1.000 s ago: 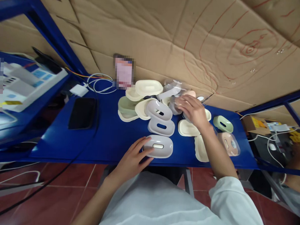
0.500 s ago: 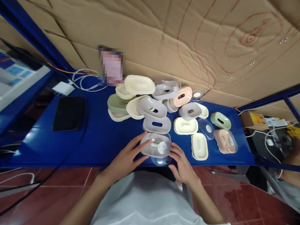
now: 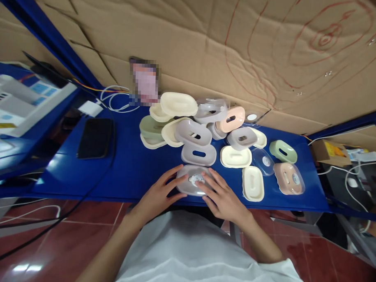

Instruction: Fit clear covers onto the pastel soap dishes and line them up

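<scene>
A grey soap box (image 3: 186, 186) with a clear lid lies at the table's front edge, between my hands. A round white label (image 3: 197, 181) shows on the lid. My left hand (image 3: 163, 190) grips the box's left end, fingers spread over the far side and thumb at the near edge. Over the right end, my right hand (image 3: 223, 196) holds the box, its fingertips on the lid beside the label and its thumb at the near rim. The right end is partly hidden under those fingers. Just behind sits a slotted grey tray (image 3: 198, 153), with another grey tray (image 3: 193, 133) beyond it.
Cream dishes (image 3: 178, 104) and a green box (image 3: 151, 127) are piled at the back left. To the right lie a cream dish (image 3: 253, 183), a loose clear lid (image 3: 262, 161), a pink box (image 3: 289, 178) and a green tray (image 3: 283, 151). A black tablet (image 3: 94, 138) and its cable lie left.
The clear lid, which stuck out at the near side, now lines up over the grey box. My right hand has moved left onto the lid. The view has shifted slightly.
</scene>
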The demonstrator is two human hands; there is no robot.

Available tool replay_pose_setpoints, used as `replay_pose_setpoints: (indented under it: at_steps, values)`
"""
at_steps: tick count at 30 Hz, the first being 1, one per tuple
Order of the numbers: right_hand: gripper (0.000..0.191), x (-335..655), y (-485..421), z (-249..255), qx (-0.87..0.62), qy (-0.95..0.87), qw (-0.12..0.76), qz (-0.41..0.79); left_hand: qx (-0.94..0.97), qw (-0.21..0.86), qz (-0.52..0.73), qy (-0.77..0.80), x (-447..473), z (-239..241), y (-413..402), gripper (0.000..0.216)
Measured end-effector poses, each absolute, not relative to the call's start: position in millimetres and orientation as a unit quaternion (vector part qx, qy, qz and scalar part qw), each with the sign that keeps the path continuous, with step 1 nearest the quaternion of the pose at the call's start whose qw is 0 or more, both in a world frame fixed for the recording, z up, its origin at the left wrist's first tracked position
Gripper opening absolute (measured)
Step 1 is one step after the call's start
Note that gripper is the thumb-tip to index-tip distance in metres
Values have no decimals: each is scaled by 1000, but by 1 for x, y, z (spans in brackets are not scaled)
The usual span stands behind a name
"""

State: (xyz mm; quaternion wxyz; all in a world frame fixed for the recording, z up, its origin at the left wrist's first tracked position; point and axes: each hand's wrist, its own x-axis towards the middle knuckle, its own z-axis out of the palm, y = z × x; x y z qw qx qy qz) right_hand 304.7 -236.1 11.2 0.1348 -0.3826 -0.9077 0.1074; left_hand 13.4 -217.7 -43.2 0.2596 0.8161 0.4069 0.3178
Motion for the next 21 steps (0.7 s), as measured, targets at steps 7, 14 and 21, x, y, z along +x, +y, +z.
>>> replay_pose_setpoints:
  at_steps: [7,14,21]
  values:
    - [61,300,-231,-19,-399,-893,185,98,812,258,316,417,13,-46,-216,47]
    - [68,309,-233,-4,-406,-885,206,96,808,303,307,401,11,-34,-215,58]
    - [84,484,-280,23,-675,-602,353,-240,852,207,279,392,37,-23,-210,51]
